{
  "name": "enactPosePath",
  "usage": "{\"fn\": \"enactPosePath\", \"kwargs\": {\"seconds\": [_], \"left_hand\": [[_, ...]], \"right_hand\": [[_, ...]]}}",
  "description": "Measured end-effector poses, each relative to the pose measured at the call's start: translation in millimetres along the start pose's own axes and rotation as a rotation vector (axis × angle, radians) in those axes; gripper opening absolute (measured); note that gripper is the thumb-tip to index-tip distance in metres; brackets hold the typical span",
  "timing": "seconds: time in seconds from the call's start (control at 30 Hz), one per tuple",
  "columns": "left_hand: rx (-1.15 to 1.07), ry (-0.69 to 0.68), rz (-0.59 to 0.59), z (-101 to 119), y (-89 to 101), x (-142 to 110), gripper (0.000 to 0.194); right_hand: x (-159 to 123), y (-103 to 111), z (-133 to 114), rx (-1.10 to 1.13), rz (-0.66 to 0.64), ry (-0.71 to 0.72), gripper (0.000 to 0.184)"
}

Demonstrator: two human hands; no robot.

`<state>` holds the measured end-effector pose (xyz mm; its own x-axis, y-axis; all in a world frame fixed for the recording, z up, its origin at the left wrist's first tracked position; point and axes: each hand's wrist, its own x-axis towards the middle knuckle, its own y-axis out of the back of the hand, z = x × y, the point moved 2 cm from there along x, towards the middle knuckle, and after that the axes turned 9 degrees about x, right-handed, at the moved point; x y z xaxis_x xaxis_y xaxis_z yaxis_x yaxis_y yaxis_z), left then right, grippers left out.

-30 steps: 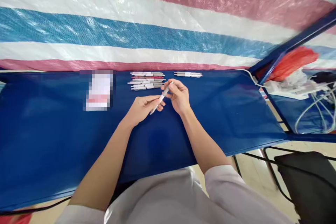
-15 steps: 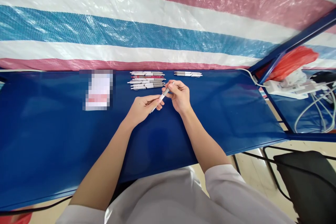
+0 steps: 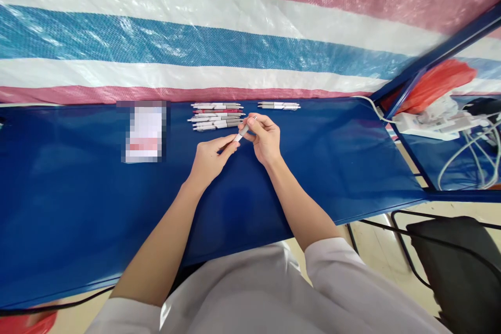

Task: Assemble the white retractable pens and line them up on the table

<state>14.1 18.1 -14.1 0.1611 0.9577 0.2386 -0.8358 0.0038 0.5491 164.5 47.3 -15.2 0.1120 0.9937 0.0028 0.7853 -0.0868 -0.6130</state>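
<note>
A white pen with a grey grip point(image 3: 245, 130) slants between my two hands over the table. My left hand point(image 3: 211, 159) is closed in a pinch at its white barrel, and the lower end is hidden behind those fingers. My right hand point(image 3: 266, 138) closes its thumb and fingers on the grey part, near the upper tip. Just beyond my hands lies a stack of several pens point(image 3: 215, 117), mostly white and grey, one of them red. Farther right, a smaller group of white and grey pens point(image 3: 278, 106) lies by the table's back edge.
The blue table point(image 3: 78, 209) carries a blurred-out white and red item point(image 3: 145, 133) on the left. A striped plastic sheet point(image 3: 195, 47) hangs behind. At right are a blue frame post point(image 3: 442, 55), a white power strip point(image 3: 426, 128), cables, a red bag point(image 3: 438, 86) and a dark chair point(image 3: 450, 261).
My left hand has shifted up along the pen, so its lower end no longer shows below the fingers. The right hand keeps its hold. The whole view has shifted slightly.
</note>
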Motion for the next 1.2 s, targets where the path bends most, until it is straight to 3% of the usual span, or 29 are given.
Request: {"fn": "enactPosePath", "kwargs": {"seconds": [0.33,0.57,0.7,0.93,1.1,1.2], "left_hand": [[-0.146,0.079,-0.03,4,2.7,1,0.031],[-0.544,0.185,0.118,-5,6.5,7,0.037],[-0.732,0.205,0.186,-4,9.9,9,0.035],[-0.777,0.204,0.204,1,10.6,8,0.038],[-0.791,0.219,0.162,3,7.4,7,0.039],[-0.79,0.222,0.21,2,9.8,8,0.037]], "right_hand": [[0,2,-2,-0.044,-0.015,-0.048,0.032],[-1,3,-4,-0.027,-0.034,-0.056,0.034],[-4,0,-3,-0.16,-0.061,-0.001,0.029],[-10,-4,5,-0.42,-0.174,0.09,0.031],[-8,-1,7,-0.41,-0.179,0.096,0.028],[-6,-1,6,-0.346,-0.156,0.085,0.026]]}}
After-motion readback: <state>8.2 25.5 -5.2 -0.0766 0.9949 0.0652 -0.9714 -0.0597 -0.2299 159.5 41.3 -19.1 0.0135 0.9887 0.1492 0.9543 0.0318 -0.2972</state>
